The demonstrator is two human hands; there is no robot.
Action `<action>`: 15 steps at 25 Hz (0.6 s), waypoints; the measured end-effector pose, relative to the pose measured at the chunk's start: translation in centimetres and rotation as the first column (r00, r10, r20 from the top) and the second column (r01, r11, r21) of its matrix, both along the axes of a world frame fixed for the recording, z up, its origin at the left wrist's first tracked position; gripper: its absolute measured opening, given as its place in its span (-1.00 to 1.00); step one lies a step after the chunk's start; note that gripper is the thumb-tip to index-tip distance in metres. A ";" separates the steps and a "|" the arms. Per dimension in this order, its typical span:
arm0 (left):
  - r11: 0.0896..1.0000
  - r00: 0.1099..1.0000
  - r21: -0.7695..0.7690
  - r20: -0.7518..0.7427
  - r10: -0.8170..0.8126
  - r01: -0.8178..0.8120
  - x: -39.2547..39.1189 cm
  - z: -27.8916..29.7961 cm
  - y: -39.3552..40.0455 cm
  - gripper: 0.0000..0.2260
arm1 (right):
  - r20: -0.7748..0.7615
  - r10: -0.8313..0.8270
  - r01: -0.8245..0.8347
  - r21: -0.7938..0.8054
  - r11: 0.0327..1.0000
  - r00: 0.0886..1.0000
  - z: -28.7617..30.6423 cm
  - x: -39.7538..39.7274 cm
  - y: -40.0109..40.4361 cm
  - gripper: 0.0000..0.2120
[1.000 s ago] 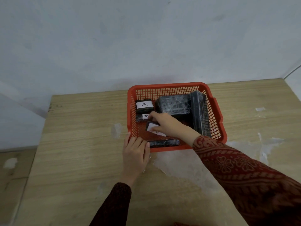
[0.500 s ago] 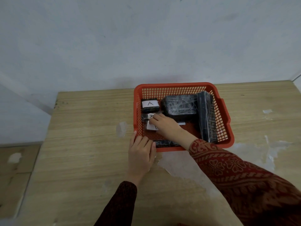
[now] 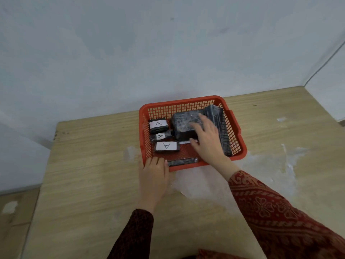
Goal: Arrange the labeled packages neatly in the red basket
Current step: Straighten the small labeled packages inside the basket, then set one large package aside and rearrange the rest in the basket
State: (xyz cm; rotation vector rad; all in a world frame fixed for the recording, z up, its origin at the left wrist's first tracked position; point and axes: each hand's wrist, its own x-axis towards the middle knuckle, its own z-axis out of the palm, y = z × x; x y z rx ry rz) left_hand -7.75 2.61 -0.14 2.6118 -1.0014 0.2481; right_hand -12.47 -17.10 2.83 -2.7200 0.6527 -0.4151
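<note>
Packages [image 3: 166,146] labelled A sit along the red basket [image 3: 235,128]'s left side while my spread right hand [image 3: 206,141] reaches the large wrapped block [image 3: 183,124], next needing a grasp; left hand [image 3: 153,174] flat, steadying the rim.

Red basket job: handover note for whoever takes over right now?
Left hand: open, flat on the table, fingertips against the red basket front wall.
Right hand: open, inside the basket over the large black package, gripping nothing.
Done: three A-labeled packages lined up along the left side.
Left: the large package, the long black package by the right wall, and the thin one at the front wall show no labels; straighten them.
</note>
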 end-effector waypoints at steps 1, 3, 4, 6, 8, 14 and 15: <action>1.000 1.000 0.006 -0.026 0.004 -0.004 -0.7 0.3 -0.7 -0.71 | -0.052 -0.104 0.106 0.040 0.994 0.993 -0.1 -1.1 -0.8 -0.42; 0.999 0.995 -0.012 -0.097 -0.039 0.038 -2.4 0.7 -2.4 -0.71 | -0.204 -0.199 0.234 0.162 0.959 0.958 -0.4 -2.5 -2.0 -0.21; 0.998 0.989 -0.010 -0.132 -0.067 0.066 -3.4 0.8 -3.1 -0.72 | -0.258 -0.204 0.263 0.224 0.938 0.945 -0.5 -2.7 -2.3 -0.15; 0.996 0.984 0.000 -0.156 -0.083 0.084 -4.7 0.7 -3.9 -0.74 | -0.278 -0.195 0.274 0.284 0.919 0.941 -0.6 -2.7 -2.5 -0.14; 0.998 0.983 -0.015 -0.170 -0.068 0.067 -5.0 0.4 -3.9 -0.71 | -0.205 -0.188 0.243 0.291 0.925 0.961 -0.2 -2.6 -2.7 -0.20; 0.994 0.997 -0.086 -0.028 -0.073 0.071 -5.2 -0.8 -3.7 -0.71 | 0.259 -0.355 0.179 0.521 0.834 0.898 3.5 -5.7 -4.3 -0.39; 0.994 0.998 -0.096 -0.001 -0.060 0.060 -5.3 -1.1 -3.7 -0.73 | 0.299 -0.408 0.186 0.562 0.806 0.863 3.8 -6.9 -5.0 -0.44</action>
